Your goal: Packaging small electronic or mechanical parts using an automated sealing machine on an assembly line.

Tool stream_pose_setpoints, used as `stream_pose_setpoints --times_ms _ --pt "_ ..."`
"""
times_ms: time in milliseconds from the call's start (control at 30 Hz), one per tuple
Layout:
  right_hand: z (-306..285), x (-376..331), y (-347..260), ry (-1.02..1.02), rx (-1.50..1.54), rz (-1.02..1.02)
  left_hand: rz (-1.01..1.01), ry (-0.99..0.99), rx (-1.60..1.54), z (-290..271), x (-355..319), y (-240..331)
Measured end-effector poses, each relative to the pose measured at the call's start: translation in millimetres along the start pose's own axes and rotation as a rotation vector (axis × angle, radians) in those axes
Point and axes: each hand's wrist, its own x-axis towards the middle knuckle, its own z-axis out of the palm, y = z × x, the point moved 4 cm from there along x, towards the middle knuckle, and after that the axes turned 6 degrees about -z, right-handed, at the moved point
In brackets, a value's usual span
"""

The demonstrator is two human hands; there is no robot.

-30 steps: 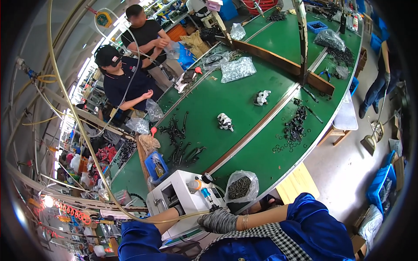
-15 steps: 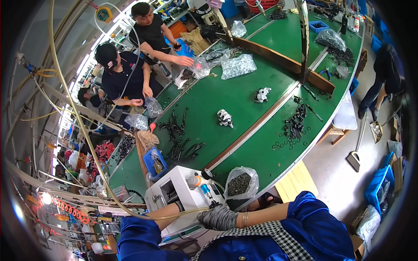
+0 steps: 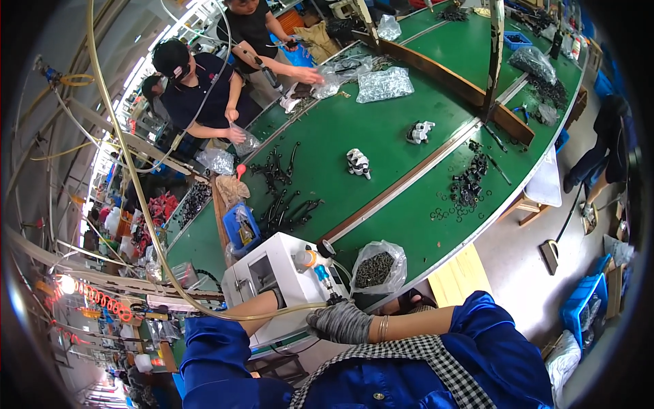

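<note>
A white box-shaped machine point(image 3: 283, 273) stands at the near edge of the green table, an orange-and-blue air regulator with a round gauge on its side. My left hand point(image 3: 278, 298) reaches in behind its front; only a strip of grey glove at the wrist shows, and the fingers are hidden. My right hand point(image 3: 340, 322), in a grey knitted glove, rests against the machine's right side just below the regulator. Its fingers curl inward, and whatever they close on is out of sight. A clear hose point(image 3: 163, 259) loops down past my left forearm to the regulator.
A clear bag of small dark screws point(image 3: 375, 270) sits right of the machine. Left of it is a blue bin point(image 3: 241, 230). Black levers point(image 3: 289, 211), two silver-and-black parts point(image 3: 357, 163) and black clips point(image 3: 469, 187) lie farther on. Two co-workers point(image 3: 197, 88) handle bags across the table.
The whole view has shifted slightly. Across the table, the co-worker in the cap has brought the second hand onto a clear bag. My hands stay at the machine.
</note>
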Motion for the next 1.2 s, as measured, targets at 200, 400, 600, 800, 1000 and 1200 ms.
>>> stream_pose_setpoints --times_ms 200,400,600,800,1000,1200 --pt "-3 0 2 0.012 0.009 0.026 -0.137 -0.296 -0.38 -1 -8 2" --pt "1 1 0 0.018 0.02 0.016 -0.168 -0.363 -0.465 -12 -6 -4" --pt "2 -1 3 -0.02 0.006 0.041 -0.237 -0.232 -0.397 18 -10 5" --pt "2 -1 1 -0.017 0.011 0.016 -0.231 -0.167 -0.279 22 -7 7" --pt "8 -4 5 -0.001 -0.003 -0.002 -0.175 -0.156 -0.302 56 -39 24" --pt "5 -2 3 0.006 -0.015 -0.004 -0.191 -0.175 -0.38 64 -52 28"
